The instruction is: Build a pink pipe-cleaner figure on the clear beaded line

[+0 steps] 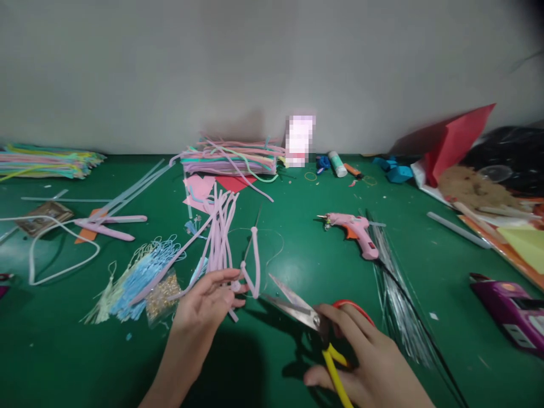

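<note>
Nearest the camera, the right hand point(369, 362) is clenched on the red and yellow handles of the scissors point(297, 309). The blades stand parted and point leftward, low over the green worktop point(306, 260). Just left of the scissors' tips, the left hand point(204, 306) pinches the lower end of a pink pipe cleaner point(255, 260) between its fingers point(227, 276). The piece is bent into a narrow upright loop, and gripping it by the bottom seems meant to steady the loop and leave it clear of the hand, right at the mouth of the blades. Left of the scissors and a little farther off, a sheaf of pink stems point(221, 226) fans out beside blue tassels point(144, 272), within easy reach of that hand. Beyond the scissors to the right, a pink glue gun point(355, 229) lies on its side with its nozzle turned away from both hands, and silvery wires point(395, 283) lie next to it. Far behind the scissors, against the wall, sits a stack of pastel pipe cleaners point(232, 160).
</note>
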`<state>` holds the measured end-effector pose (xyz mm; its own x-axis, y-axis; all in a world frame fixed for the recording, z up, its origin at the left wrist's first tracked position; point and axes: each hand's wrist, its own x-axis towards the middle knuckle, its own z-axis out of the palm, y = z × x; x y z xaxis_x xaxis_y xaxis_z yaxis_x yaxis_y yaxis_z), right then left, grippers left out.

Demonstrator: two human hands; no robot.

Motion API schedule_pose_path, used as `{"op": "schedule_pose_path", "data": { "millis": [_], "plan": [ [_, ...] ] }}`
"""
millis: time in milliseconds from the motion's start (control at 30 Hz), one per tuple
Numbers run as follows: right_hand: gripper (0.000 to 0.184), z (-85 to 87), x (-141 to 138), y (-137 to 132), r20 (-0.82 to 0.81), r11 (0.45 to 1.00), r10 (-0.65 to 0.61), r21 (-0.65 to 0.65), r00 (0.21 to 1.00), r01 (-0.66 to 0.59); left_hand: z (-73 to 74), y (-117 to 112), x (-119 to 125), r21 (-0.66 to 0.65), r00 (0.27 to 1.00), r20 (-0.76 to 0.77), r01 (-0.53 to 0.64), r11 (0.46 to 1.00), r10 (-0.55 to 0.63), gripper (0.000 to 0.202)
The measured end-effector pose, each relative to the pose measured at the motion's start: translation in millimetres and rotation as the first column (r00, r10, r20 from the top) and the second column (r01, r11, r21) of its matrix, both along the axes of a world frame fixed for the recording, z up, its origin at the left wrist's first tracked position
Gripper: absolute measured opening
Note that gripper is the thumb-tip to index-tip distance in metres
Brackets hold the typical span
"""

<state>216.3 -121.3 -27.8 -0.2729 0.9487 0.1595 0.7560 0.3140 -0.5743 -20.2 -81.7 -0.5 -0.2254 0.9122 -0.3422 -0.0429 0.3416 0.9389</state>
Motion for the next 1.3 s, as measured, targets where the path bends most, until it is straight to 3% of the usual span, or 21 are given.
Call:
{"op": "schedule_pose_path", "data": {
  "millis": [67, 133, 533, 1000, 1300],
  "plan": [
    [0.064, -1.4, 1, 1, 0.094, 0.994, 0.024, 0.106, 0.995, -0.034, 1.8, 4, 8, 0.000, 0.998, 0.024, -0.055, 0.998, 0.055, 0.026],
    [0.065, -2.6, 3, 1, 0.143, 0.989, 0.037, 0.133, 0.989, -0.057, 0.8, 8, 13, 0.000, 0.996, 0.026, -0.084, 0.996, 0.084, 0.028],
    [0.058, -5.4, 8, -4, 0.168, 0.994, 0.077, 0.067, 0.983, -0.090, 5.7, 12, 12, -0.014, 0.998, -0.053, -0.044, 0.999, 0.043, 0.027],
    [0.061, -6.9, -11, 9, 0.183, 0.981, 0.119, 0.128, 0.976, -0.144, 0.0, 17, 12, 0.020, 0.998, -0.002, -0.057, 0.998, 0.057, 0.029],
    [0.050, -3.2, -16, 19, 0.176, 0.981, 0.159, 0.079, 0.972, -0.174, 1.2, 19, 11, 0.034, 0.998, -0.017, -0.064, 0.997, 0.064, 0.024]
  ]
}}
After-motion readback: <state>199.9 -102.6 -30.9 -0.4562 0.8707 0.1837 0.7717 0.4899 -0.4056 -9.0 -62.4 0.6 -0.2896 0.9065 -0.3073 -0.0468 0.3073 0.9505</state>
